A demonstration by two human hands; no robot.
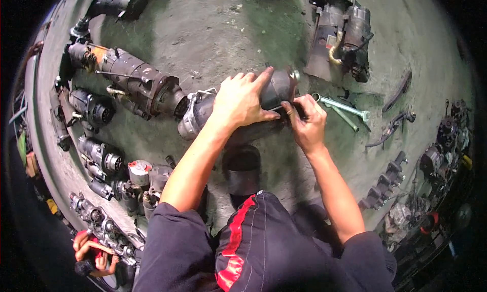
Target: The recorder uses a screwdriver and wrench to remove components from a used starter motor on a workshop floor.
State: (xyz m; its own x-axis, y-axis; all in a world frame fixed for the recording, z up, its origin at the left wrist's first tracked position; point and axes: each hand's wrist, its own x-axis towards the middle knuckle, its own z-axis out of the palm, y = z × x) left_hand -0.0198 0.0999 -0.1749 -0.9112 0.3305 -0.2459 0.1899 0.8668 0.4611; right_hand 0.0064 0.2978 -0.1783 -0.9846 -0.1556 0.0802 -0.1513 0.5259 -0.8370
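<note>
A dark cylindrical starter motor [278,89] lies slantwise on the concrete floor before me. My left hand [242,100] rests across its body, with the fingers over the top and the thumb stretched along the near side. At the motor's right end, my right hand [307,120] has its fingers curled and the thumb pressed in. Whatever lies between those fingers is too small to make out. Just right of that hand are a shiny spanner [345,108] and a thinner metal bar [347,120]. A dark hollow cylinder [242,178] stands below the motor.
Larger starter motors lie at the left [134,76] and far right [329,43]. Several smaller motors [101,155] line the left side. Curved dark strips [398,91] and a row of metal parts [383,183] are at the right. Another person [94,251] crouches at lower left.
</note>
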